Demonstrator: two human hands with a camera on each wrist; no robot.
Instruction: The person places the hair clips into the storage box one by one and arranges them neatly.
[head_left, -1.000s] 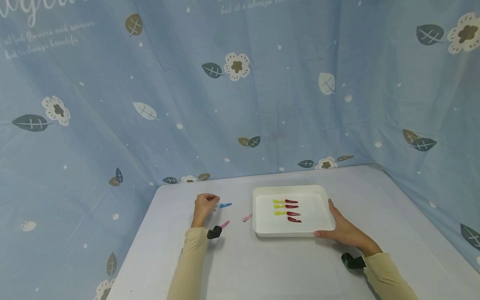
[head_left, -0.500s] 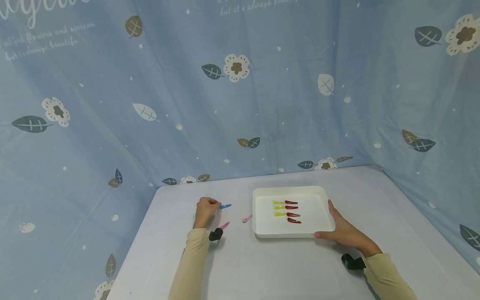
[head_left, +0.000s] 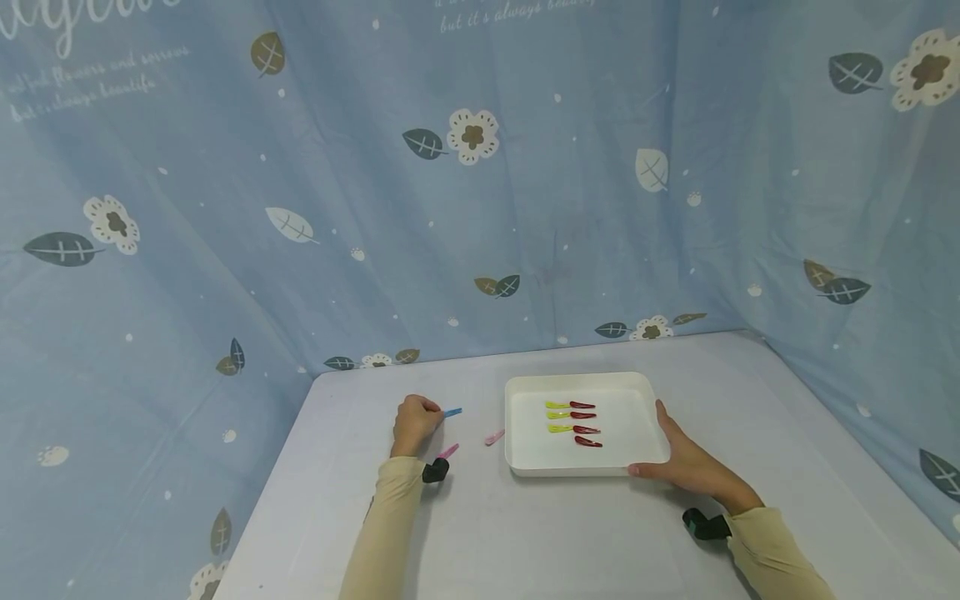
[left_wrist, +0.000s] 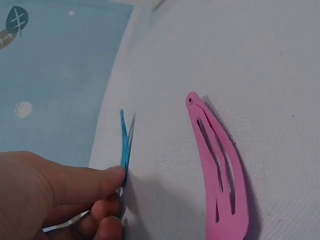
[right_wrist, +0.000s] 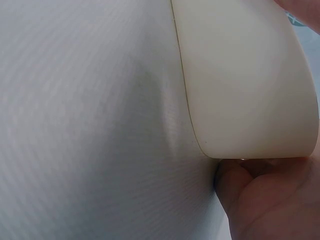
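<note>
my left hand (head_left: pixel 414 427) pinches a blue hair clip (left_wrist: pixel 125 154); my right hand (head_left: pixel 693 462), spread, touches the white tray (head_left: pixel 536 442).

left hand (head_left: pixel 415 423): fingers (left_wrist: pixel 106 206) pinching | right hand (head_left: pixel 696 463): thumb (head_left: pixel 649 470) spread wide, forearm (head_left: pixel 776 548) slanting inward

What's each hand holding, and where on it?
Left hand pinches the blue hair clip toward its left end in the head view. Right hand grips the white tray at its near right corner.
</note>
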